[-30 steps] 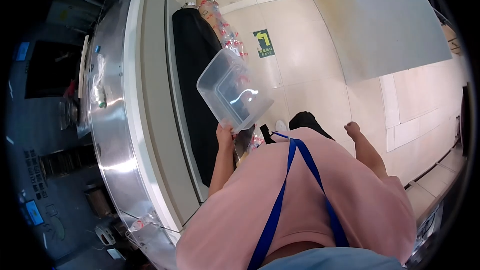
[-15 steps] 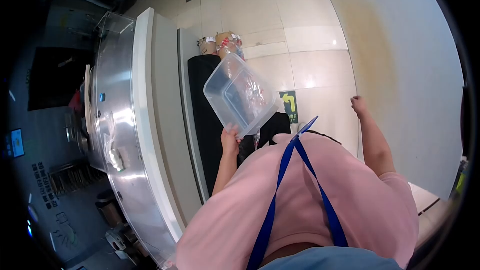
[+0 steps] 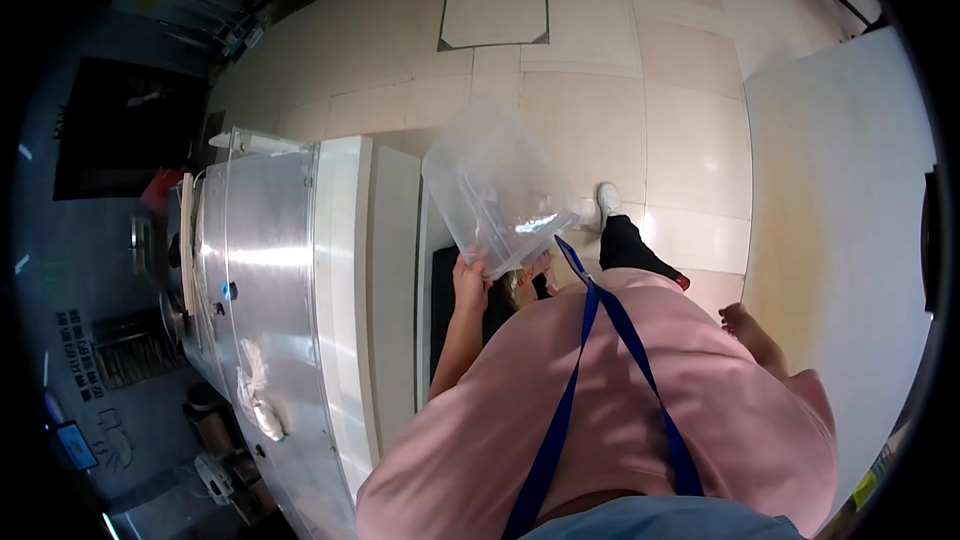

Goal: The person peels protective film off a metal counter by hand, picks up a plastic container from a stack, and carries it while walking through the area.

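Observation:
My left hand grips the near corner of a clear plastic container. The container is tilted and somewhat blurred, and a crinkled, shiny clear plastic piece shows in or through it. On the other side of my body, my right hand hangs low near the pale panel, fingers curled in, with nothing visible in them.
A metal counter with a white-edged side runs along my left, with a crumpled plastic bag on it. A pale panel stands on my right. Ahead, a framed hatch is set in the tiled floor. My white shoe steps forward.
I have moved forward along the counter; the floor hatch is nearer and the boxes beside the counter have passed out of sight. My right hand has swung back toward my body. The container stays in my left hand.

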The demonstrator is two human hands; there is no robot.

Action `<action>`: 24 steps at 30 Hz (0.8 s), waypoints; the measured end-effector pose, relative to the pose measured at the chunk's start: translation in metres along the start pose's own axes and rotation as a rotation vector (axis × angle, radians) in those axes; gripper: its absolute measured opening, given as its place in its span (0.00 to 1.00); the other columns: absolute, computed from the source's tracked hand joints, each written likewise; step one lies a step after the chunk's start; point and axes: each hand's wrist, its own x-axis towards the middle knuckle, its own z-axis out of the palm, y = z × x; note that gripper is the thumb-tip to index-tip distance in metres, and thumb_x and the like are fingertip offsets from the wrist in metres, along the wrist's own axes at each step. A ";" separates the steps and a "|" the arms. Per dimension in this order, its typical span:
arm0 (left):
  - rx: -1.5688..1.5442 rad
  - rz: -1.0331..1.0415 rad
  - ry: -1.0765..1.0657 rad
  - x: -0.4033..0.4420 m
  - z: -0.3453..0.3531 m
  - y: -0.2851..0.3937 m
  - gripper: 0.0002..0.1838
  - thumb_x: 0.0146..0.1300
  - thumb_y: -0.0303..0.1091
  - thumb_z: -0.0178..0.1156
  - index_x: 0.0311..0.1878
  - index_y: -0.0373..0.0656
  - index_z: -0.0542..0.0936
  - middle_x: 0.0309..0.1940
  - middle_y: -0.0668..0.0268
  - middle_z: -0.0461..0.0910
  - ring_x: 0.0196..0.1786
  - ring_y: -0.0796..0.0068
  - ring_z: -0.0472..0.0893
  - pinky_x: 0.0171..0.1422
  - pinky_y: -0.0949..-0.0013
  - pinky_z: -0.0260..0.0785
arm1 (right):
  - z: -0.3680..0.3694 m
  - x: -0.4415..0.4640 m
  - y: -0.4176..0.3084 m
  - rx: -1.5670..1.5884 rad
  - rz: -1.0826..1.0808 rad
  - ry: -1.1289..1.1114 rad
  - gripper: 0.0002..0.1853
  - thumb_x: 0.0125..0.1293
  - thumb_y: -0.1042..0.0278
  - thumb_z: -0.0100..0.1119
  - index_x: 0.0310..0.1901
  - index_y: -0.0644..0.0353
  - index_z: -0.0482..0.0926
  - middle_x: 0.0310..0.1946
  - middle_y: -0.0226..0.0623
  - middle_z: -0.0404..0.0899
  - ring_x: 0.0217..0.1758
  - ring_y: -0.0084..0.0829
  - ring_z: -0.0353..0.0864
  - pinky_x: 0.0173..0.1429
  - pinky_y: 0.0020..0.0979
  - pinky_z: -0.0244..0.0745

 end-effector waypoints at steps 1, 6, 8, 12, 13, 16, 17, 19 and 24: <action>-0.021 0.003 0.016 0.036 0.011 0.016 0.26 0.51 0.22 0.47 0.58 0.36 0.65 0.41 0.62 0.76 0.21 0.80 0.69 0.18 0.79 0.58 | -0.021 -0.010 -0.038 0.047 0.023 0.044 0.10 0.63 0.64 0.53 0.38 0.64 0.73 0.24 0.42 0.74 0.17 0.35 0.73 0.18 0.37 0.67; -0.256 0.111 0.183 0.172 0.071 0.106 0.23 0.49 0.24 0.50 0.53 0.36 0.68 0.32 0.63 0.74 0.21 0.77 0.70 0.19 0.76 0.61 | -0.127 0.117 -0.302 -0.482 -0.140 0.329 0.13 0.59 0.63 0.54 0.38 0.64 0.77 0.29 0.49 0.80 0.29 0.42 0.81 0.35 0.40 0.75; -0.182 0.025 0.209 0.210 0.072 0.146 0.26 0.49 0.24 0.49 0.55 0.37 0.67 0.32 0.63 0.73 0.22 0.76 0.71 0.21 0.75 0.63 | -0.131 0.050 -0.480 -0.438 -0.508 0.575 0.14 0.57 0.62 0.55 0.38 0.65 0.78 0.37 0.49 0.79 0.44 0.48 0.78 0.45 0.39 0.74; -0.240 -0.016 0.370 0.285 0.066 0.218 0.26 0.51 0.26 0.47 0.57 0.38 0.66 0.32 0.63 0.73 0.21 0.78 0.69 0.20 0.76 0.59 | -0.085 -0.059 -0.808 -0.236 -1.134 0.535 0.16 0.57 0.63 0.54 0.42 0.66 0.77 0.33 0.46 0.80 0.34 0.43 0.79 0.40 0.37 0.74; -0.271 0.026 0.402 0.305 0.063 0.231 0.25 0.52 0.26 0.47 0.57 0.38 0.66 0.32 0.63 0.72 0.21 0.77 0.69 0.21 0.76 0.60 | -0.064 -0.086 -0.874 -0.215 -1.194 0.439 0.15 0.57 0.64 0.55 0.43 0.65 0.76 0.32 0.46 0.80 0.33 0.41 0.78 0.39 0.36 0.74; -0.349 0.043 0.443 0.388 0.051 0.280 0.25 0.53 0.27 0.47 0.57 0.38 0.66 0.33 0.63 0.71 0.22 0.76 0.69 0.23 0.73 0.61 | -0.006 -0.145 -1.022 -0.294 -1.290 0.255 0.16 0.57 0.63 0.58 0.45 0.63 0.76 0.35 0.46 0.80 0.40 0.41 0.80 0.46 0.35 0.74; -0.359 0.026 0.444 0.417 0.042 0.306 0.25 0.53 0.28 0.47 0.58 0.38 0.65 0.33 0.62 0.71 0.23 0.75 0.69 0.23 0.73 0.62 | 0.013 -0.153 -1.056 -0.379 -1.329 0.283 0.16 0.57 0.63 0.58 0.45 0.62 0.76 0.34 0.46 0.80 0.39 0.41 0.79 0.46 0.36 0.74; -0.348 0.043 0.435 0.481 0.018 0.358 0.24 0.55 0.29 0.48 0.58 0.37 0.65 0.34 0.61 0.71 0.24 0.74 0.69 0.24 0.72 0.62 | 0.033 -0.146 -1.126 -0.531 -1.388 0.361 0.15 0.56 0.63 0.59 0.43 0.61 0.76 0.33 0.46 0.79 0.39 0.42 0.79 0.45 0.36 0.74; -0.277 0.072 0.543 0.584 -0.031 0.493 0.26 0.59 0.35 0.47 0.61 0.36 0.61 0.45 0.55 0.72 0.26 0.75 0.70 0.25 0.73 0.64 | 0.040 -0.045 -1.176 -1.398 -1.163 0.278 0.19 0.56 0.49 0.56 0.32 0.60 0.79 0.29 0.47 0.79 0.38 0.45 0.78 0.43 0.40 0.73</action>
